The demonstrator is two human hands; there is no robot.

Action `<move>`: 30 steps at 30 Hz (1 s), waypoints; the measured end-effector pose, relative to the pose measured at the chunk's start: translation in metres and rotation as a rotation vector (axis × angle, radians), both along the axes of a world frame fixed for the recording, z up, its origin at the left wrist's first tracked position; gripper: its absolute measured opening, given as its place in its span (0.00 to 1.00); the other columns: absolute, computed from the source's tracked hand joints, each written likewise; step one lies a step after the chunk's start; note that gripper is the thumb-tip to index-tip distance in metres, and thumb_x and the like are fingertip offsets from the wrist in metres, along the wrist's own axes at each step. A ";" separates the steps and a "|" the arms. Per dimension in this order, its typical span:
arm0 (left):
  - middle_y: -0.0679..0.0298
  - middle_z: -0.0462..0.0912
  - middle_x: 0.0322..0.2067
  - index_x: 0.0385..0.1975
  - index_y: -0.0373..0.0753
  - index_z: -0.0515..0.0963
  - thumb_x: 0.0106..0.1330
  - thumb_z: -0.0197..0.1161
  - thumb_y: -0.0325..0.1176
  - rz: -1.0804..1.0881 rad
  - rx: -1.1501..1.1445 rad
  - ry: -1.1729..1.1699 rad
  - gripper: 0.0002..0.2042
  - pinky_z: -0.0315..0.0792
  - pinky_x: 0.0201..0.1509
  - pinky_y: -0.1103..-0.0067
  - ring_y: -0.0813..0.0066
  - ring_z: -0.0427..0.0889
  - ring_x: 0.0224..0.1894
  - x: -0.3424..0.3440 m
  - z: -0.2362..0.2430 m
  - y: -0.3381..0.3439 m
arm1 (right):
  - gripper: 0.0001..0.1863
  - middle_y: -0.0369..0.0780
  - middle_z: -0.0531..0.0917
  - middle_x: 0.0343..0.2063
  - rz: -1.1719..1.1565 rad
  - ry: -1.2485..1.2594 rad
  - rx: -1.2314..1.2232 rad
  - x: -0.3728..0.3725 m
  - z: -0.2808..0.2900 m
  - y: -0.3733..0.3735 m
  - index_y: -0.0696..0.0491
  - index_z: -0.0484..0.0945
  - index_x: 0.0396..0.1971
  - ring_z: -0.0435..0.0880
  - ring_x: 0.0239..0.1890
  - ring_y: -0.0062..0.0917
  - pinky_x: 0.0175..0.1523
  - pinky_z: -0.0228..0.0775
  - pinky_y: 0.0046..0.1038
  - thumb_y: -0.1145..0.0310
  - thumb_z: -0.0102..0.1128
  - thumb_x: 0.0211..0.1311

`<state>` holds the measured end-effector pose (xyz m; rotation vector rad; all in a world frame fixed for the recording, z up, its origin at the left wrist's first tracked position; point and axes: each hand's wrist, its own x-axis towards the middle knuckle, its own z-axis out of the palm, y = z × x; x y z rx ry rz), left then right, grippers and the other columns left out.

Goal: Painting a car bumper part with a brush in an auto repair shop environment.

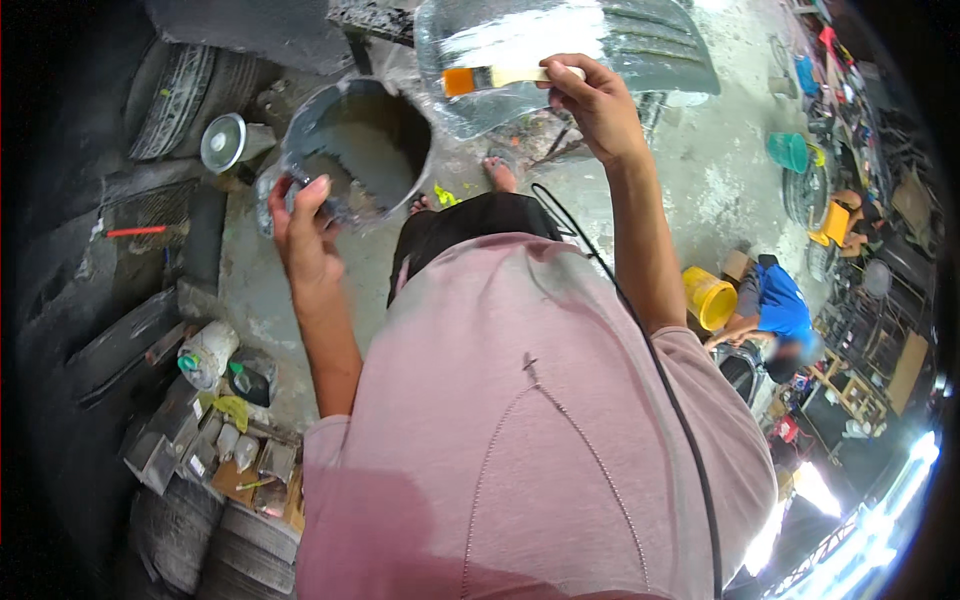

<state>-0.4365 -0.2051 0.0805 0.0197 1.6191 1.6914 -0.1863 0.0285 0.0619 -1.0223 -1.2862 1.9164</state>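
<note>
In my right hand (592, 100), fingers pinched around its pale handle, is a paintbrush (470, 80) with orange bristles pointing left. The brush is over the near edge of a glossy grey curved panel (660, 45), which has ridges and a wet-looking white patch. My left hand (307, 228) is curled around a clear plastic container (266, 190), partly hidden by the fingers. It is at the near left rim of a large dark bucket (405, 130) with murky liquid inside. Whether the container touches the rim I cannot tell.
Tyres (185, 100) and a round metal lid (223, 141) lie at the left. A white tub (207, 355) stands near boxes. At the right, a person in a blue shirt (782, 300) bends beside a yellow bucket (710, 298). A black cable (655, 360) hangs along my shirt.
</note>
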 end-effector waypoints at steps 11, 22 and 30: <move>0.64 0.78 0.45 0.51 0.38 0.74 0.56 0.64 0.39 0.105 0.119 -0.067 0.23 0.71 0.53 0.72 0.69 0.77 0.48 -0.013 -0.005 -0.039 | 0.13 0.35 0.84 0.32 -0.094 -0.210 0.193 0.123 -0.063 0.125 0.57 0.81 0.44 0.77 0.30 0.16 0.39 0.71 0.19 0.64 0.62 0.66; 0.61 0.79 0.47 0.52 0.38 0.74 0.57 0.63 0.40 0.214 0.067 -0.042 0.23 0.73 0.53 0.69 0.66 0.79 0.49 0.033 0.029 -0.021 | 0.13 0.35 0.86 0.31 -0.091 -0.333 0.327 0.126 -0.092 0.142 0.57 0.81 0.42 0.77 0.28 0.14 0.34 0.69 0.17 0.64 0.62 0.65; 0.62 0.78 0.46 0.54 0.37 0.72 0.56 0.63 0.36 0.176 0.072 0.017 0.24 0.73 0.53 0.70 0.67 0.78 0.47 0.071 0.037 0.013 | 0.12 0.32 0.82 0.29 -0.048 -0.168 0.409 0.124 -0.022 0.145 0.57 0.82 0.43 0.73 0.29 0.12 0.37 0.64 0.15 0.65 0.61 0.67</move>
